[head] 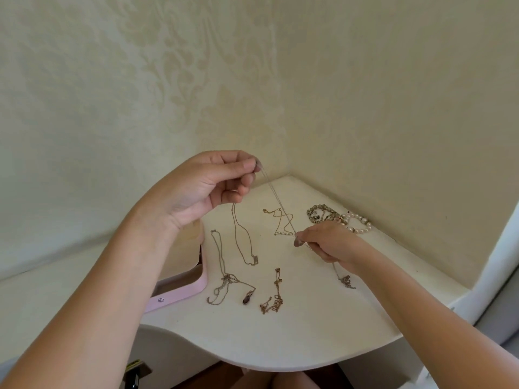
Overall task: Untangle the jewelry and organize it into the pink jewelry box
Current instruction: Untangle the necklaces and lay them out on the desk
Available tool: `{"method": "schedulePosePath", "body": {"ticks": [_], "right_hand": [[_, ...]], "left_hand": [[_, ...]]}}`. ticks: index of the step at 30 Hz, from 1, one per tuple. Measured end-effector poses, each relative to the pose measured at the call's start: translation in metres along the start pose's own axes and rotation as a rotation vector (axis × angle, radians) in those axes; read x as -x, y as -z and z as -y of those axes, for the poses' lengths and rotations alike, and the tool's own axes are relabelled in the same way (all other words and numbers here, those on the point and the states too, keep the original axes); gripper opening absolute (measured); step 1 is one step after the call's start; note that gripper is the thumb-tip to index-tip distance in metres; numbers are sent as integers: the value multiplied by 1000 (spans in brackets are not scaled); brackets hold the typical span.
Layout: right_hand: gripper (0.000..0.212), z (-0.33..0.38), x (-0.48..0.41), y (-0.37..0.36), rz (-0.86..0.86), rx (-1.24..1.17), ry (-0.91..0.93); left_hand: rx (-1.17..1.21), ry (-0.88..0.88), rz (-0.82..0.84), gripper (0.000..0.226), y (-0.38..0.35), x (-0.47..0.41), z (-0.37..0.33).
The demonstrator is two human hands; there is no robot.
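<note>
Here, thin chain point(277, 200) runs taut from pinching left hand point(207, 186) to pinching right hand point(328, 242).

free: shelf point(309, 338) front | obstacles: necklaces point(243, 242) centre, pink box point(182, 293) left, walls point(393, 108) behind

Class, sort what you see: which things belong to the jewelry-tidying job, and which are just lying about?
Job: left hand, right hand, thin chain, loose necklaces, pearl bracelet, bead bracelet, pink box.
Lying about: dark object under table.
</note>
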State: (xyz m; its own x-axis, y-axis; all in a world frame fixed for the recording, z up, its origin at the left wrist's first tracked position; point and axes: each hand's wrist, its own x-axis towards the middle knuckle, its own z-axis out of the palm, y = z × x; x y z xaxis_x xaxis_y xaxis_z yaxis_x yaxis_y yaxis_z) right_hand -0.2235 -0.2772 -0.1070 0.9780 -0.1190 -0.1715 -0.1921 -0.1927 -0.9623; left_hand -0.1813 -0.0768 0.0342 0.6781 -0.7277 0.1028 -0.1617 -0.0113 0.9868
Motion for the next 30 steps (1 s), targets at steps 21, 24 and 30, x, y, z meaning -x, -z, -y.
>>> {"method": "schedulePosePath", "body": {"ticks": [21,24,30], "right_hand": [[26,-16,2,11,-174,-169,-13],[28,-22,1,15,-287,138,-1],[30,-27,5,29,-401,500,-76]], "left_hand": [[519,116,-309,6,19,0,39],[730,52,-366,5,29,5,39],[715,7,-443,13,51,14,39]]}}
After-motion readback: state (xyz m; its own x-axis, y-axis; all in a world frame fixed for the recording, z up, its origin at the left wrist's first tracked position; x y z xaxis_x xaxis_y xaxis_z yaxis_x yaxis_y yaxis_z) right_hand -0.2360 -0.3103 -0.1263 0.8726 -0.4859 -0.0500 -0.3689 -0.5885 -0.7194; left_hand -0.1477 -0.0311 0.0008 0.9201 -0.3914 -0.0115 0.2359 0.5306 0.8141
